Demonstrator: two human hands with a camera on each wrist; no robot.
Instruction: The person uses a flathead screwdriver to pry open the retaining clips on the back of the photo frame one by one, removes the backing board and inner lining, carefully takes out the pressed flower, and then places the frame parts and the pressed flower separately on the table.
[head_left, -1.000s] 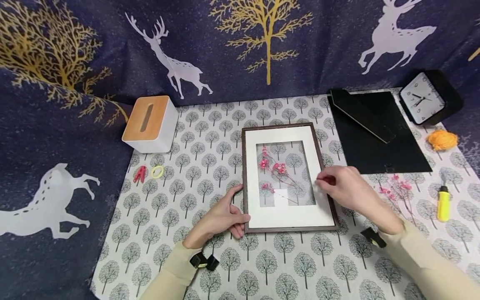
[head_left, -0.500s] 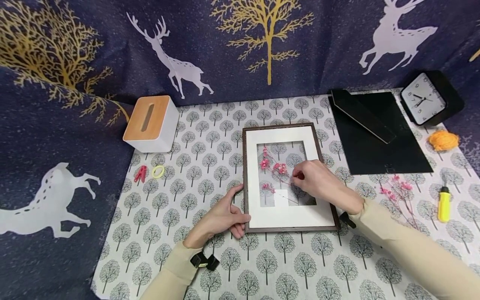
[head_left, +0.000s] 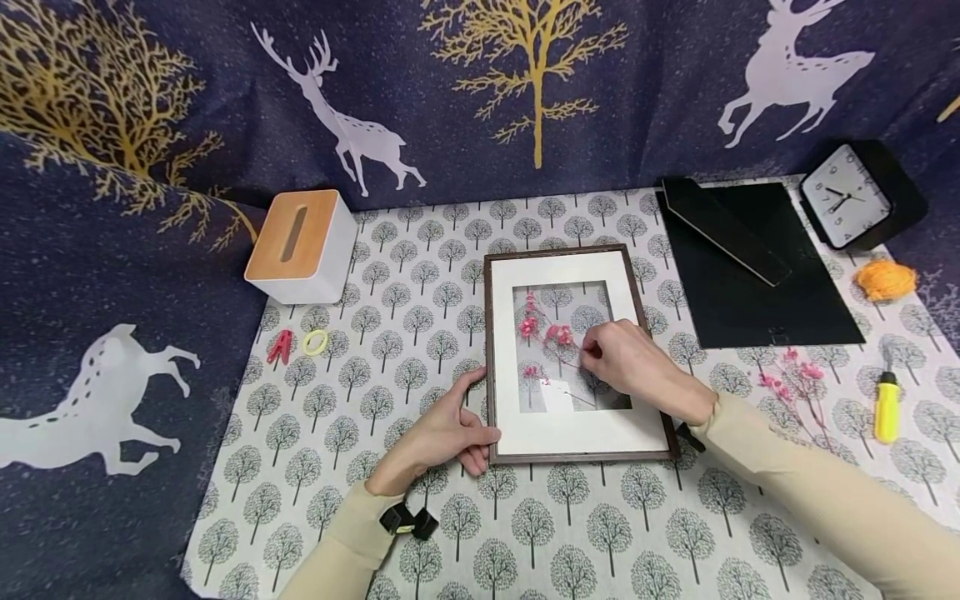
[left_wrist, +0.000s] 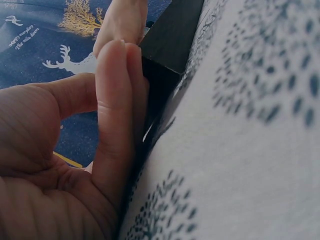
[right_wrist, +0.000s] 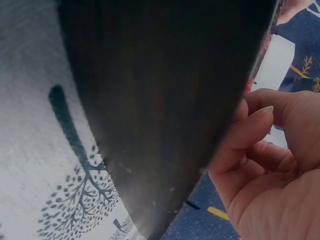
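A dark brown picture frame (head_left: 585, 457) lies flat with a white mat (head_left: 577, 432) around a clear window. Pink dried flower sprigs (head_left: 558, 335) lie in the window. My left hand (head_left: 448, 427) rests against the frame's lower left side, thumb at the edge; in the left wrist view its fingers (left_wrist: 114, 95) lie straight along the frame's side. My right hand (head_left: 628, 360) reaches over the right border, and its curled fingertips pinch a sprig's stem inside the window. In the right wrist view the dark frame side (right_wrist: 160, 100) fills the foreground and hides the sprig's stem.
A black backing board (head_left: 757, 308) with its stand leg lies at back right, near a clock (head_left: 846, 198). Orange yarn (head_left: 887, 280), a yellow-handled tool (head_left: 887, 408) and another pink sprig (head_left: 802, 383) are at right. A tissue box (head_left: 300, 242), red letter A (head_left: 281, 347) and yellow ring (head_left: 315, 342) are left.
My right hand has moved left from the mat's right border into the window, onto the sprig's stem. The blossoms have shifted slightly. My left hand has stayed at the frame.
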